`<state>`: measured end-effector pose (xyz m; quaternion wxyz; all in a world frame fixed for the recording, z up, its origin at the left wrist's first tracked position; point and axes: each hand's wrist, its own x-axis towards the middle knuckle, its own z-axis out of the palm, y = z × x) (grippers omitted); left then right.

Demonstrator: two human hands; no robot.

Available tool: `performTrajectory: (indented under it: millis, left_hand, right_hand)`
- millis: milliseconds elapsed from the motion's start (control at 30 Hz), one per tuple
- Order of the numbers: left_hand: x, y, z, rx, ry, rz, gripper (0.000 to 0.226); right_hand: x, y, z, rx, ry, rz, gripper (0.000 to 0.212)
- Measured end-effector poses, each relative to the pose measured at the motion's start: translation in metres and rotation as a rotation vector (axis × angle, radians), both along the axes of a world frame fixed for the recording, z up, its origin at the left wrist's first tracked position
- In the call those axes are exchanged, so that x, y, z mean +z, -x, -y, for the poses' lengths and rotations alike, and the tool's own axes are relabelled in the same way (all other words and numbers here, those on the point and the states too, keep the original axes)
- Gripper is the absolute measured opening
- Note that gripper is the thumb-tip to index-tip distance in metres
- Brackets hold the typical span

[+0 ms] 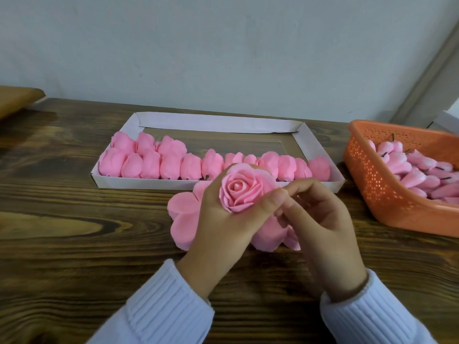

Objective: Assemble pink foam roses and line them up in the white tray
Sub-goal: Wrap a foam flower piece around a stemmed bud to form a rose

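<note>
tray (320,147) at back centre of desk (74,194), roses (173,162) lined along its near wall, a few more behind at left. basket (367,184) right, probably holding buds (422,170). petal stack (183,219) before tray.

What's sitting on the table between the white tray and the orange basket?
Nothing: in the head view, only bare wooden table separates the white tray from the orange basket.

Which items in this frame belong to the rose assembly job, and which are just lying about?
Part of the job:
- foam rose, held in the left hand, right hand touching it
- flat petal pieces under the hands
- white tray with finished roses
- orange basket of rose buds

Lying about:
- wooden board, far left
</note>
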<state>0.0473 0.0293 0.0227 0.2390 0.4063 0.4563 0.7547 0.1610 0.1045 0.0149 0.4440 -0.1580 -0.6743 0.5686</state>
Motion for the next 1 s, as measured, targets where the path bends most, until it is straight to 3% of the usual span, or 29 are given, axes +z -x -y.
performTrajectory:
  millis: [133, 367, 567, 700, 800, 1000]
  left_hand:
    - [-0.0050, 0.0027, -0.0054, -0.106, 0.057, 0.009, 0.051]
    - [-0.0079, 0.0024, -0.0066, -0.360, 0.154, 0.025, 0.073]
    - [-0.0100, 0.0044, -0.0064, -0.367, 0.193, -0.003, 0.037]
    - [-0.0093, 0.0058, -0.0051, -0.417, 0.208, 0.020, 0.030]
    - [-0.0090, 0.0052, -0.0042, -0.424, 0.178, 0.000, 0.018]
    - [-0.0091, 0.0056, -0.0048, -0.261, 0.086, -0.060, 0.028]
  right_hand:
    - [0.0022, -0.0016, 0.0009, -0.038, -0.180, -0.019, 0.002]
    - [0.0051, -0.0012, 0.0022, -0.038, -0.141, -0.081, 0.012]
    - [0.0066, -0.0015, 0.0002, -0.074, -0.163, -0.090, 0.007]
    - [0.0080, -0.0024, 0.0016, -0.032, -0.209, -0.078, 0.004]
    - [0.0068, -0.0028, -0.0005, -0.057, -0.122, -0.077, 0.011]
    - [0.0032, 0.0002, -0.0037, -0.039, 0.115, -0.021, 0.023]
